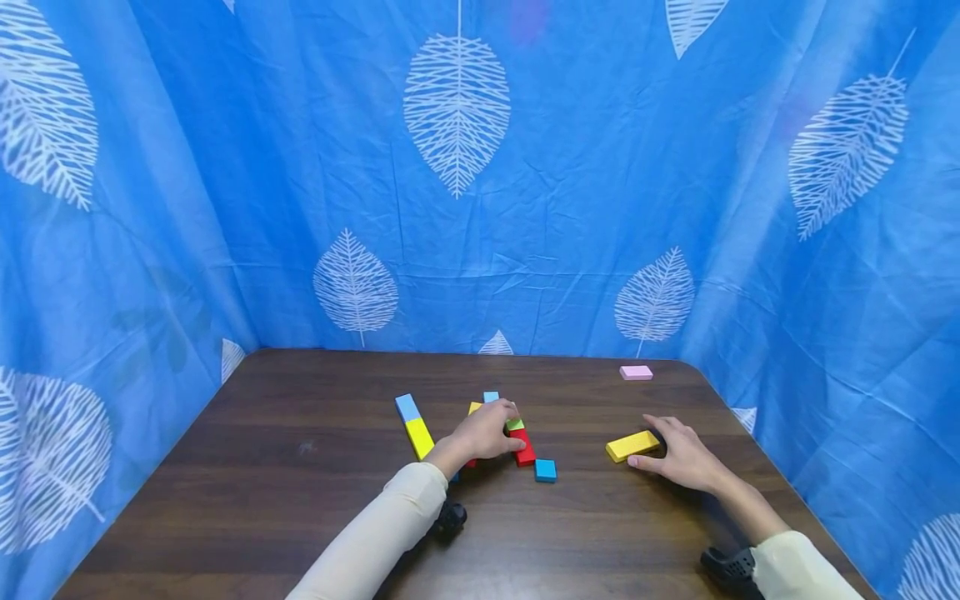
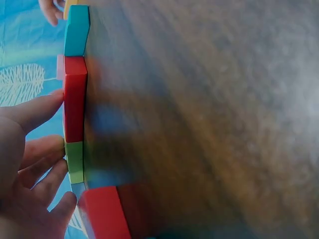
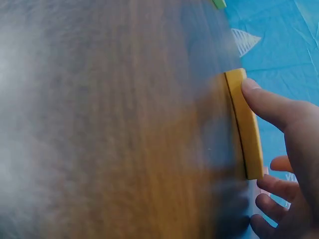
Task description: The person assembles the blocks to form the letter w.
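My left hand (image 1: 491, 429) reaches over a row of coloured blocks at the middle of the table. In the left wrist view its thumb touches a red block (image 2: 76, 104) and its fingertips lie against a green block (image 2: 75, 162). A small teal block (image 1: 545, 471) lies at the near end of that row. Further right, my right hand (image 1: 684, 454) is spread about a long yellow block (image 1: 630, 447). Its thumb rests on the block's near side, while the index finger extends past the far side. Whether those other fingers touch the block is unclear.
Left of the row lies a slanting strip of a light blue block (image 1: 407, 407) and a yellow block (image 1: 420, 438). A pink block (image 1: 636, 372) sits near the far right edge. Blue leaf-print cloth (image 1: 525, 275) hangs round the brown table (image 1: 300, 500).
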{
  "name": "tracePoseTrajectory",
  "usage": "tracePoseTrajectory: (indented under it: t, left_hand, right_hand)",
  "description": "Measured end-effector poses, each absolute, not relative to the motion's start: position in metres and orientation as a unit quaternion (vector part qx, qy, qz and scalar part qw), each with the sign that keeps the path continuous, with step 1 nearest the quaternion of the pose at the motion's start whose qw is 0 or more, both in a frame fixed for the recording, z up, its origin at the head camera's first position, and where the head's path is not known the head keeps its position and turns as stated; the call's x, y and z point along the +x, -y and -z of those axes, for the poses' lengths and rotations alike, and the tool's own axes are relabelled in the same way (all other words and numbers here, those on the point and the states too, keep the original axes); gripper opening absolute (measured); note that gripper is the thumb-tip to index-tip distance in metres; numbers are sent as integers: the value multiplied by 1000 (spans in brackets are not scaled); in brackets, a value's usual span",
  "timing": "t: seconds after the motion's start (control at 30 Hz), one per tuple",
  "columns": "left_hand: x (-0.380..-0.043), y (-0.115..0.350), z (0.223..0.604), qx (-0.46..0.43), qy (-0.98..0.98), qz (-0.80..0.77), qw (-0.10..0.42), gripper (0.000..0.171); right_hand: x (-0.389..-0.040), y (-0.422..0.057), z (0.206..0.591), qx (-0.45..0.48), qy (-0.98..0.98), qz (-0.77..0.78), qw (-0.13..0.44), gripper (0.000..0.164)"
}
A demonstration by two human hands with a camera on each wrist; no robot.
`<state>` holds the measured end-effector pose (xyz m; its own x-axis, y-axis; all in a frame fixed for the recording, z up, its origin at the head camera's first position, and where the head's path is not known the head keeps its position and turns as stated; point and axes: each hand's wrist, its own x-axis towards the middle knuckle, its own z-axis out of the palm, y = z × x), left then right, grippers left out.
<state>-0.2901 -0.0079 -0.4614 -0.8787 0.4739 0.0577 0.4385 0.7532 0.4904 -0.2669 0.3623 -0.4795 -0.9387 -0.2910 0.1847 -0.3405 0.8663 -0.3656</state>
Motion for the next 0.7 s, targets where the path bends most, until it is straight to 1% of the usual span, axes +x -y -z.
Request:
tracePoseTrajectory:
  t: [0.1, 0.33, 0.6, 0.7]
  left_hand:
    - [-291, 8, 460, 242, -935, -256, 39, 47]
    - [-292, 8, 460, 243, -934, -259, 39, 43]
    - [-291, 8, 459, 241, -932, -266, 42, 42]
    - [-291, 8, 458, 240, -932, -269, 43, 42]
  right_hand:
    - [-267, -362, 483, 157, 967, -194, 54, 96]
    - [-267, -356, 483, 123, 972, -194, 48, 96]
    - [-268, -343, 487, 63, 984, -158, 60, 110]
    - [-270, -342, 486, 63, 983, -163, 58, 107]
